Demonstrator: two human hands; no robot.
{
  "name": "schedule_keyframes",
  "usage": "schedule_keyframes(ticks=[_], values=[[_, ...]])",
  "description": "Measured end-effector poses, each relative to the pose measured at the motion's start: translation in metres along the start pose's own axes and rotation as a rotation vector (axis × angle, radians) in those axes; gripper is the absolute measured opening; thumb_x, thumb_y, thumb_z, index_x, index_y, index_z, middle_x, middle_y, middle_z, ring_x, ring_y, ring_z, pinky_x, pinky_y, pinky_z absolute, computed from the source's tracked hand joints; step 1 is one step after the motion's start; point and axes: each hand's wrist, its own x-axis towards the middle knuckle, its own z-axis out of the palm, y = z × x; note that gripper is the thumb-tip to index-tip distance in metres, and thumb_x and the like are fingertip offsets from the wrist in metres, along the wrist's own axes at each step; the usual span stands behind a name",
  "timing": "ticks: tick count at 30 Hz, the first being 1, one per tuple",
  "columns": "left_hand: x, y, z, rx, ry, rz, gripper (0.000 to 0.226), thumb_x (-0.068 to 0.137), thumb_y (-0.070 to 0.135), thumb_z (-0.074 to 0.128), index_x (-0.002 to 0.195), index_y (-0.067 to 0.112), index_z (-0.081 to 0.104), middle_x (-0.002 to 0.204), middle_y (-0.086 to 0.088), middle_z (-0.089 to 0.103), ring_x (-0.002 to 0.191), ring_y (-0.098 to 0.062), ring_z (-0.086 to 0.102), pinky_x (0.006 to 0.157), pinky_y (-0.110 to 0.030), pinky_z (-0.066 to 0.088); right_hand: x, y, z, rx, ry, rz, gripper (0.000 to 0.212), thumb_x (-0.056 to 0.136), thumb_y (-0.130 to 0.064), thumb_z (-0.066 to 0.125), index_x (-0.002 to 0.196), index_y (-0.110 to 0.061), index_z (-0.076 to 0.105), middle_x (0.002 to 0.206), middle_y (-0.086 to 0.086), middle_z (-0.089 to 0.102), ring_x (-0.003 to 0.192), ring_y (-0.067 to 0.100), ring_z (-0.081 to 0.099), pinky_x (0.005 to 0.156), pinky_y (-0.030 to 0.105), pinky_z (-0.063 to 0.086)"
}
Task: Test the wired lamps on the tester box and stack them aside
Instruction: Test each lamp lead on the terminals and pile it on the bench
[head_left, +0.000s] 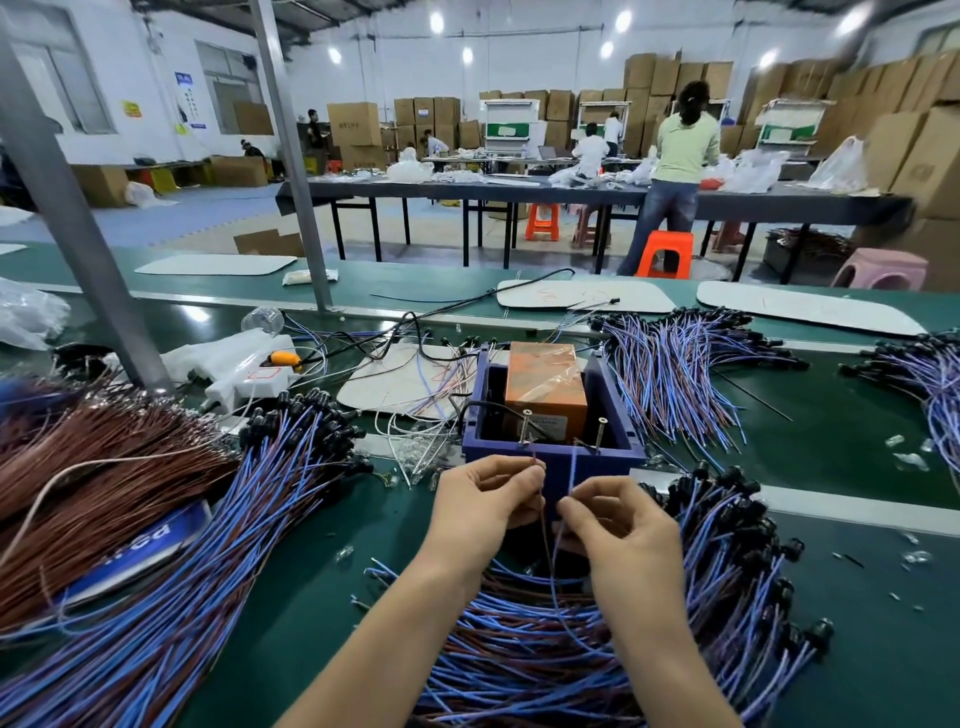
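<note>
Left hand (478, 503) pinches brown wire (535, 460) (right hand (619, 525) pinches blue wire (573, 464))

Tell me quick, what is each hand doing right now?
Left hand: pinching a thin brown wire.
Right hand: pinching a thin blue wire.

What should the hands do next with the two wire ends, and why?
Probably lift the tips onto the two upright screws: the left hand pinches the brown wire and the right hand the blue wire, both ends just short of the left screw and right screw at the front of the tester box.
</note>
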Motion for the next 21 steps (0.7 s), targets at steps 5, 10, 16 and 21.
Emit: schedule_keyframes(ticks=[5, 10, 16, 21], values=[[0.011, -0.007, -0.001, -0.03, 0.053, -0.071, 0.004, 0.085, 0.006, 0.068, 0.085, 0.006, 0.072, 0.065, -0.002, 0.069, 0.059, -0.011, 0.066, 0.06, -0.019, 0.054, 0.009, 0.012, -0.007, 0.056, 0.087, 0.059, 0.015, 0.086, -0.003, 0.068, 0.079, -0.016, 0.068, 0.067, 0.0, 0.07, 0.062, 0.014, 0.068, 0.061, 0.027, 0.057], [0.017, -0.01, -0.003, -0.03, 0.085, -0.085, 0.004, 0.084, 0.006, 0.069, 0.085, 0.006, 0.072, 0.065, -0.002, 0.069, 0.06, -0.011, 0.066, 0.058, -0.018, 0.053, 0.011, 0.018, -0.007, 0.022, 0.1, 0.048, 0.016, 0.086, -0.007, 0.068, 0.08, -0.021, 0.07, 0.069, -0.005, 0.071, 0.066, 0.012, 0.067, 0.067, 0.03, 0.057], [0.018, -0.008, -0.003, -0.003, 0.063, -0.068, 0.005, 0.084, 0.007, 0.069, 0.083, 0.009, 0.073, 0.068, -0.001, 0.071, 0.062, -0.01, 0.067, 0.059, -0.018, 0.053, 0.01, 0.021, -0.004, 0.038, 0.157, 0.014, 0.015, 0.086, -0.009, 0.068, 0.081, -0.023, 0.07, 0.075, -0.004, 0.071, 0.074, 0.018, 0.068, 0.071, 0.032, 0.054], [0.016, -0.009, -0.002, -0.017, 0.043, -0.077, 0.006, 0.085, 0.004, 0.067, 0.084, 0.008, 0.072, 0.067, -0.001, 0.069, 0.059, -0.008, 0.066, 0.058, -0.017, 0.053, 0.01, 0.021, -0.005, 0.08, 0.198, 0.0, 0.018, 0.086, -0.009, 0.069, 0.078, -0.025, 0.07, 0.071, -0.006, 0.07, 0.075, 0.019, 0.068, 0.072, 0.034, 0.056]])
